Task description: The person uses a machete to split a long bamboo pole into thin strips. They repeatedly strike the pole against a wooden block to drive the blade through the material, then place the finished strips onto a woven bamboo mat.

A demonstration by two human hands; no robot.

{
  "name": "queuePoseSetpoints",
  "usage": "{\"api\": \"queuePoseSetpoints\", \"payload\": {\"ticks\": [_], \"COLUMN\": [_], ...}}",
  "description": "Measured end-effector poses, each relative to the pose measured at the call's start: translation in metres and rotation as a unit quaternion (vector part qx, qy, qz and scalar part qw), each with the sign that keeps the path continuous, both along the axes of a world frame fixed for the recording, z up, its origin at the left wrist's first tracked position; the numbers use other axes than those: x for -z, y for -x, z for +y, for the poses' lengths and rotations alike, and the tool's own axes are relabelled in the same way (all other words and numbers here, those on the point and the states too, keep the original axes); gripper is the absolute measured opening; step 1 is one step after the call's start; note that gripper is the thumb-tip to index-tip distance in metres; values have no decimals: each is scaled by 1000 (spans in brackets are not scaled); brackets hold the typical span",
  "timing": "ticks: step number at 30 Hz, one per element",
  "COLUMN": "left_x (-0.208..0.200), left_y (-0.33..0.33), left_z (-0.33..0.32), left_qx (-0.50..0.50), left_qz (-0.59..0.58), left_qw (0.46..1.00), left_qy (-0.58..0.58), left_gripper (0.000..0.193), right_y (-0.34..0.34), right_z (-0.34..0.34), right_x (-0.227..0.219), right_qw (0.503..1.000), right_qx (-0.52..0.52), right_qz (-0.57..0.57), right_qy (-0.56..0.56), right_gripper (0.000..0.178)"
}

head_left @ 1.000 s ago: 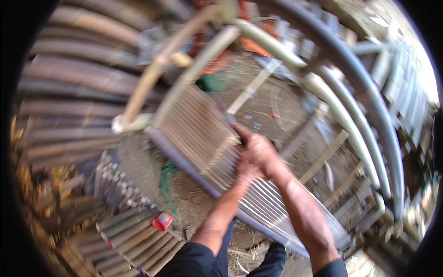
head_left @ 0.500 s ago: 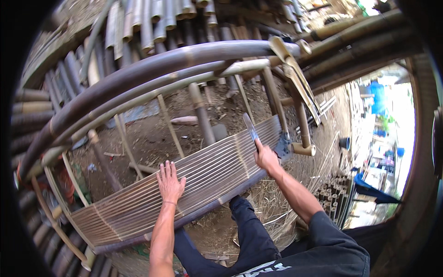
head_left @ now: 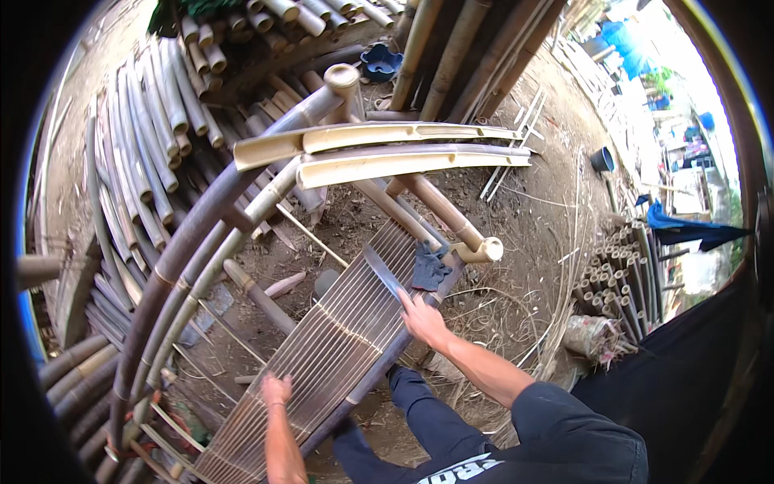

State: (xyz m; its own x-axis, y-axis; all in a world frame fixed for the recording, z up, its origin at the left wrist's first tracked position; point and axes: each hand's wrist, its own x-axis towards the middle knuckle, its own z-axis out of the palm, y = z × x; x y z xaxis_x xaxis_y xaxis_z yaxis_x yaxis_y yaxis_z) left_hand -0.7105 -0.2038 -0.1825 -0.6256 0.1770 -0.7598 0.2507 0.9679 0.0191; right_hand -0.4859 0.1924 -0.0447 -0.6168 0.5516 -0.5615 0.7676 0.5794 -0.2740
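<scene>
A long bamboo bench (head_left: 364, 403) slants across in front of me, its seat made of narrow slats (head_left: 343, 310) with gaps between them. My right hand (head_left: 425, 319) grips a knife (head_left: 380, 270) by its handle. The broad blade points away to the far left, over the right part of the slats. A dark grey glove (head_left: 430, 268) lies on the bench's right end, just beyond that hand. Over the left part of the seat is my left hand (head_left: 276, 389), against the slats; its fingers are bent or blurred, so their grip does not show.
Two split bamboo halves (head_left: 411, 137) rest across the bench's curved back rail (head_left: 181, 250). Bamboo poles (head_left: 145, 137) are piled at the far left, and short cut ones (head_left: 609, 282) stand bundled at right. A dark bucket (head_left: 601, 159) and shavings (head_left: 516, 310) are on the dirt floor.
The view has swung to the right, so the bench appears steeper. My left hand, flat with fingers spread before, now looks drawn together. The knife remains in my right hand, now nearer the glove.
</scene>
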Motion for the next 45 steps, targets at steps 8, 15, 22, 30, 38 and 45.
{"api": "queuePoseSetpoints", "payload": {"ticks": [8, 15, 22, 30, 38, 45], "left_x": [-113, -190, -252, -196, -192, -128], "left_y": [-72, 13, 69, 113, 86, 82], "left_z": [98, 237, 421, 495, 449, 423], "left_qx": [-149, 4, 414, 465, -91, -265], "left_qz": [-91, 97, 339, 271, -365, -125], "left_qw": [941, 947, 814, 834, 910, 860], "left_qy": [-289, -307, -226, -124, -176, -418], "left_gripper": [45, 64, 70, 25, 19, 34], "right_y": [-270, -427, -442, -470, -455, -410], "right_z": [-111, -182, -121, -34, 21, 26], "right_x": [-130, -123, -112, -113, -113, -137], "right_qw": [874, 758, 810, 716, 713, 703], "right_qx": [366, 511, 474, 667, 641, 659], "right_qz": [-291, -345, -304, -58, -147, -68], "right_qy": [133, 214, 163, 198, 244, 260], "right_gripper": [70, 53, 51, 19, 27, 27]}}
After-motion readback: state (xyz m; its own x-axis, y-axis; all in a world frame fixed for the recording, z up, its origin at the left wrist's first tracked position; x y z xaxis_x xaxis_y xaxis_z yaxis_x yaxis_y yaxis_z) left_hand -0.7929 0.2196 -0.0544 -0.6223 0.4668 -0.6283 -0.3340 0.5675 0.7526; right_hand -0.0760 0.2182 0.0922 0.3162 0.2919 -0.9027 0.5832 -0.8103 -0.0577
